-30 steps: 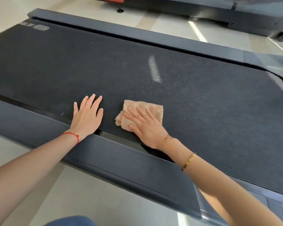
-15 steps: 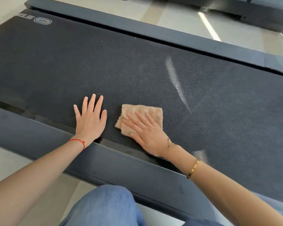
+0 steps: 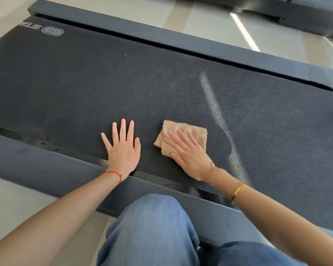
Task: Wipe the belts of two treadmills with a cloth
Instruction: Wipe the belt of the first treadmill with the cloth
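Hands are spread flat on the dark textured treadmill belt: the folded beige terry cloth, near the belt's near edge, is pressed under the right hand; nothing is held by the left hand, just left of it.

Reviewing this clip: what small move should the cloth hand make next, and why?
Probably slide the cloth away across the belt. The right hand presses it flat near the near edge, the left hand braces beside it, and most belt lies beyond.
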`<state>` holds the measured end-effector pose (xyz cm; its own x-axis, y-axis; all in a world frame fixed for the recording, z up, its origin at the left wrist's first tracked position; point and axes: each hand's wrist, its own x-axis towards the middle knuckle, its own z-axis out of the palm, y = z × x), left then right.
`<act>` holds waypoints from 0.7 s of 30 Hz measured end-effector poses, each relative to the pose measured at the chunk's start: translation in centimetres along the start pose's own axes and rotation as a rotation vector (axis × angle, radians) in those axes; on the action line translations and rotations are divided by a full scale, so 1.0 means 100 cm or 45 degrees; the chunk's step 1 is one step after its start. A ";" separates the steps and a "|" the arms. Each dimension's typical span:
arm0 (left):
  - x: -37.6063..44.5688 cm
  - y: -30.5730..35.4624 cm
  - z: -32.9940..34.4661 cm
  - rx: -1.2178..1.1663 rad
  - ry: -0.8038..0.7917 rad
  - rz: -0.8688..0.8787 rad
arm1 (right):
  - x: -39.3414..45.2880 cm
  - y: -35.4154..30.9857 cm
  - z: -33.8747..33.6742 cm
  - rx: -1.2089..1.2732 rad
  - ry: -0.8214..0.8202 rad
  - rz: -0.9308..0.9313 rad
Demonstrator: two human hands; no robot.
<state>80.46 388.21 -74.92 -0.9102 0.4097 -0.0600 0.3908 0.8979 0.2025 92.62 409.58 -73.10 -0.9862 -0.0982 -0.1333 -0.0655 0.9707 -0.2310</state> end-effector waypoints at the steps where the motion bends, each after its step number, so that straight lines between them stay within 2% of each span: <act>1: -0.001 0.000 0.000 0.004 0.006 0.001 | -0.004 -0.001 0.002 -0.019 -0.007 -0.048; 6: 0.001 -0.002 -0.001 0.006 0.035 0.003 | 0.011 0.021 -0.003 -0.015 0.015 -0.109; 11: 0.007 -0.009 -0.003 -0.025 0.055 0.014 | 0.080 0.055 -0.025 0.064 0.098 0.244; 14: 0.018 -0.019 -0.005 -0.042 0.073 0.006 | 0.104 0.045 -0.024 0.093 0.179 0.455; 16: 0.029 -0.028 -0.007 -0.036 0.070 -0.017 | 0.097 0.026 -0.017 0.076 0.197 0.388; 21: 0.053 -0.046 -0.013 -0.040 0.093 -0.102 | 0.060 0.001 -0.004 0.026 0.087 -0.095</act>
<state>73.65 386.05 -74.92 -0.9463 0.3231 -0.0064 0.3130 0.9214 0.2303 86.66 409.18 -73.57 -0.9868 -0.1544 -0.0489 -0.1369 0.9565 -0.2576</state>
